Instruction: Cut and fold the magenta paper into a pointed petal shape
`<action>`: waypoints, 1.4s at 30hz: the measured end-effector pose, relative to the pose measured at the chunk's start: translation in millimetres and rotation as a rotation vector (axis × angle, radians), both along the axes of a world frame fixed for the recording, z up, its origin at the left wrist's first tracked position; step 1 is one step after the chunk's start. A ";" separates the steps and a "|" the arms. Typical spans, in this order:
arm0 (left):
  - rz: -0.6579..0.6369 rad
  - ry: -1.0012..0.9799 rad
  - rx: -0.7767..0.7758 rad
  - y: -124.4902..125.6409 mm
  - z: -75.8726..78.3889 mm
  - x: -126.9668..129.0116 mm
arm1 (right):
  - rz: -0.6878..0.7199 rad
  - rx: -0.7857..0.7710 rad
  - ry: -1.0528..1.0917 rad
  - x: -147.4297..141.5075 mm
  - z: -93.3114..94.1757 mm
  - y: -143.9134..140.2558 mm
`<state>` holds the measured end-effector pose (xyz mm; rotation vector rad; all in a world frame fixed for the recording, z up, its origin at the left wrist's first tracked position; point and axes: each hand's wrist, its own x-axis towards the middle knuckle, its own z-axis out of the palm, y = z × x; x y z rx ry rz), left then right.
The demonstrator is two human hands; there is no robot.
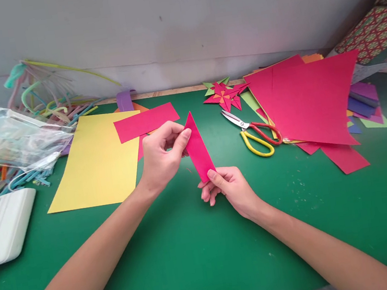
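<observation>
A folded pink paper strip (198, 150) with a pointed top is held upright above the green table (180, 253). My left hand (162, 157) pinches its upper left edge between thumb and fingers. My right hand (227, 189) grips its lower end with the thumb on the front. A flat pink paper rectangle (146, 122) lies just behind my left hand, partly on a yellow sheet (97, 161).
Scissors (255, 133) with red and yellow handles lie right of my hands. A stack of pink sheets (312, 100) covers the right side, with a folded paper star (223, 95) behind. A clear plastic bag (3, 134), pipe cleaners and a white device (4, 229) sit at left.
</observation>
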<state>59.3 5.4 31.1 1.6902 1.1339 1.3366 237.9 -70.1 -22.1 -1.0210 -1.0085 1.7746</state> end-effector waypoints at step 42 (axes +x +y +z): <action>0.212 -0.104 0.052 15.9 -5.3 0.0 | -0.270 0.214 -0.255 22.9 -3.0 19.5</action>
